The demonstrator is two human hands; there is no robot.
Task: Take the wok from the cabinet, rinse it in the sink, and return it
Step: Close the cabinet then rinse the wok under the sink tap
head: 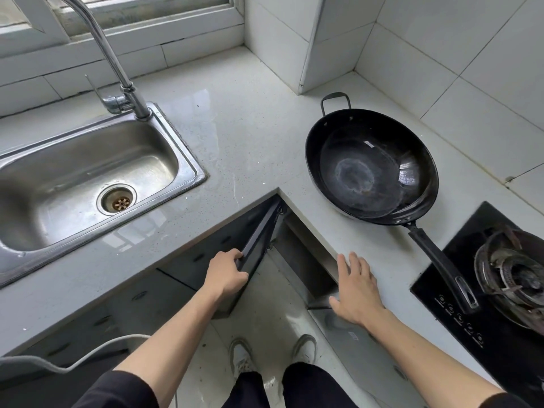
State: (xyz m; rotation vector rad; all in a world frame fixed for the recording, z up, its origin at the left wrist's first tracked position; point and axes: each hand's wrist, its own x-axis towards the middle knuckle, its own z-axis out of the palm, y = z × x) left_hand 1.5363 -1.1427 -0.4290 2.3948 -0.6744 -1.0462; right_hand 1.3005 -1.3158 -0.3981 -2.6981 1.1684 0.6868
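The black wok (371, 169) sits upright on the pale countertop (244, 134) right of the sink, its long handle pointing toward the stove. Below the counter's inner corner, the dark cabinet door (259, 240) stands ajar. My left hand (225, 272) grips the door's top edge with curled fingers. My right hand (357, 290) hovers with straight spread fingers by the counter's edge, over the open cabinet; it holds nothing and is apart from the wok handle.
A steel sink (82, 178) with a tall faucet (117, 69) lies at the left. A black gas stove (500, 278) is at the right. Tiled walls and a pillar close the back. A white cable (88, 354) hangs at lower left.
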